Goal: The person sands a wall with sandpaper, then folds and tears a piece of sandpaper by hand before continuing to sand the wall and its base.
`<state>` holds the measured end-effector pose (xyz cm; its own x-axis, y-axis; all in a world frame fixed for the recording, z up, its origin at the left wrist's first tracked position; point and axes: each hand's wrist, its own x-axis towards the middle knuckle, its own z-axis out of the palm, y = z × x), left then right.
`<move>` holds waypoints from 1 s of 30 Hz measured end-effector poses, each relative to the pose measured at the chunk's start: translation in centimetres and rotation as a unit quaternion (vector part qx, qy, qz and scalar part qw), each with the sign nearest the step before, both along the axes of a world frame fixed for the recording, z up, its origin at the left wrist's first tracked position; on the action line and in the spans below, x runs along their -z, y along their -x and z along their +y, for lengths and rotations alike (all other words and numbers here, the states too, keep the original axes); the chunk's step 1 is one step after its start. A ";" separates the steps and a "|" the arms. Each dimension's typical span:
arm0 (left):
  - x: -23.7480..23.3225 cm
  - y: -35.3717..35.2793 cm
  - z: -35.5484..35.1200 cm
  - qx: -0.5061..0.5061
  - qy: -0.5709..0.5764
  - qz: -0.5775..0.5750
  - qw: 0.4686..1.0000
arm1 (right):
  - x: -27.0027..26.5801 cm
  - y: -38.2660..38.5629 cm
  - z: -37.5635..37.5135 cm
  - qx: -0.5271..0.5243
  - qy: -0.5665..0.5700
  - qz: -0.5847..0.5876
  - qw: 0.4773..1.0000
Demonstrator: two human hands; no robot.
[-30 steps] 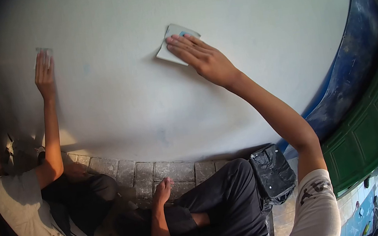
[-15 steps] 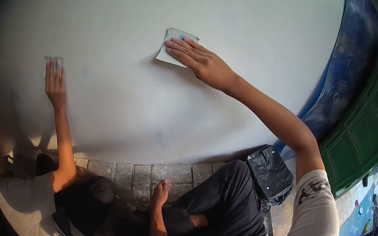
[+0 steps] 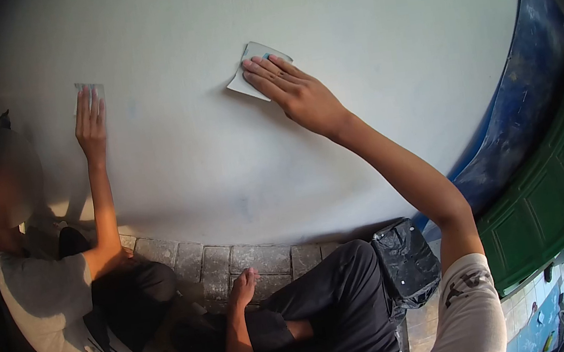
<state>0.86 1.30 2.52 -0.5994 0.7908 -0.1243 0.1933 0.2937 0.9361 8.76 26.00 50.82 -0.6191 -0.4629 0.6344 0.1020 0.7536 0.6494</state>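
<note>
My right hand (image 3: 288, 86) lies flat on a pale, stiff sheet of sandpaper (image 3: 239, 84), pressing it to the white wall (image 3: 184, 139). A small blue mark shows on the sheet beside my fingers, and its lower left corner lifts off the wall. Low in the view, my left hand (image 3: 243, 288) hangs past my dark-trousered leg (image 3: 329, 291), the forearm across it. Its fingers are loosely curled, and I see nothing in them.
At left a co-worker (image 3: 46, 307) sits by the wall, one hand (image 3: 90, 126) holding a similar sheet (image 3: 91, 91) against it. Grey paving blocks (image 3: 257, 259) line the wall's foot. A black plastic-covered box (image 3: 407, 259) stands by my knee, with a green panel (image 3: 543, 213) and blue sheeting (image 3: 508, 110) to the right.
My right hand and its sheet have shifted slightly left on the wall. The view has turned a little, so the co-worker shows farther to the right. My left hand stays curled.
</note>
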 end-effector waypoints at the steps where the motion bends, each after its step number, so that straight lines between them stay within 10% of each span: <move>1: -0.3 0.0 -0.2 -0.006 -0.002 0.001 1.000 | 0.7 0.5 -0.2 -0.002 0.000 -0.001 1.000; 30: -0.5 -0.1 0.0 0.001 -0.001 0.002 1.000 | 1.5 3.5 -1.2 -0.031 -0.050 -0.019 0.998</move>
